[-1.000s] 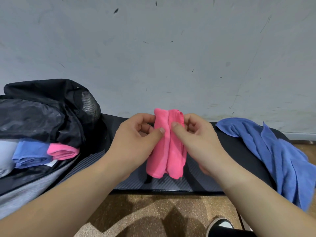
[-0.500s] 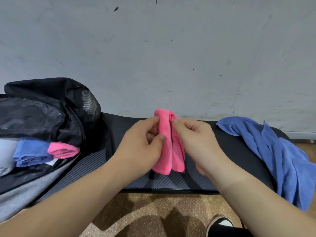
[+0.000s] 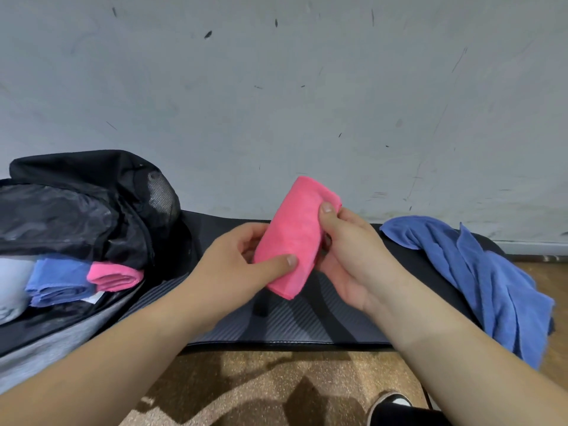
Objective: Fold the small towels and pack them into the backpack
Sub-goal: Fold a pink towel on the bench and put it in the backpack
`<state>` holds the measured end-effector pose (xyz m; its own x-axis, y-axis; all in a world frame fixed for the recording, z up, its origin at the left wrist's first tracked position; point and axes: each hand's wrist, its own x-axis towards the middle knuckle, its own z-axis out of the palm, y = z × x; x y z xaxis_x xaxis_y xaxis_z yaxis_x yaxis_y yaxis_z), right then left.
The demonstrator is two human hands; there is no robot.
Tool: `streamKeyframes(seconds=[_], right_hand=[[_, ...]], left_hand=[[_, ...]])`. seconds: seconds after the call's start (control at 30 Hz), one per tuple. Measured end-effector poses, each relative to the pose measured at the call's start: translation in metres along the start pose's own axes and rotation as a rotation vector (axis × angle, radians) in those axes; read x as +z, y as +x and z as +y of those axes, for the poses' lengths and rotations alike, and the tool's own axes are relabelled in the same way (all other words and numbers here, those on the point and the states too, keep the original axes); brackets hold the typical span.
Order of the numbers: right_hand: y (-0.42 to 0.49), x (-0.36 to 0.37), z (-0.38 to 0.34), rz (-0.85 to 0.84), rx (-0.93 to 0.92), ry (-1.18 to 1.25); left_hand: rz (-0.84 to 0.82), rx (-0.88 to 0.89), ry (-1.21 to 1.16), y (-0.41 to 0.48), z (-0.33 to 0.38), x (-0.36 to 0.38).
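Observation:
A folded pink towel is held up over the black bench, tilted with its top leaning right. My left hand grips its lower end, thumb across the front. My right hand holds its right side, thumb pressed near the top. At the left the black backpack lies open; inside it sit a folded blue towel and a folded pink towel. A loose blue towel lies crumpled on the bench's right end.
A grey scuffed wall rises right behind the bench. Below the bench's front edge is brown patterned floor, with a black-and-white shoe at the bottom right. Something white sits in the backpack at the far left.
The pink towel has been folded tighter into one compact bundle and tipped to the right. Both hands have shifted their hold, the left moving down to its lower end.

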<state>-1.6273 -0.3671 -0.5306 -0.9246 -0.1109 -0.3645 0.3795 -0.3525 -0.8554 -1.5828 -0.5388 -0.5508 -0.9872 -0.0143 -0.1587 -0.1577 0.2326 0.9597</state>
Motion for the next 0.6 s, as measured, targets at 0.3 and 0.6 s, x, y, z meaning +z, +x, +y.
streamKeyframes(seconds=[0.3, 0.6], right_hand=[[-0.019, 0.028, 0.001, 0.020, 0.105, 0.076], [-0.059, 0.068, 0.004, -0.501, -0.313, -0.916]], left_hand=[[0.046, 0.046, -0.094, -0.028, 0.007, -0.039], [-0.028, 0.070, -0.061, -0.064, 0.031, -0.122]])
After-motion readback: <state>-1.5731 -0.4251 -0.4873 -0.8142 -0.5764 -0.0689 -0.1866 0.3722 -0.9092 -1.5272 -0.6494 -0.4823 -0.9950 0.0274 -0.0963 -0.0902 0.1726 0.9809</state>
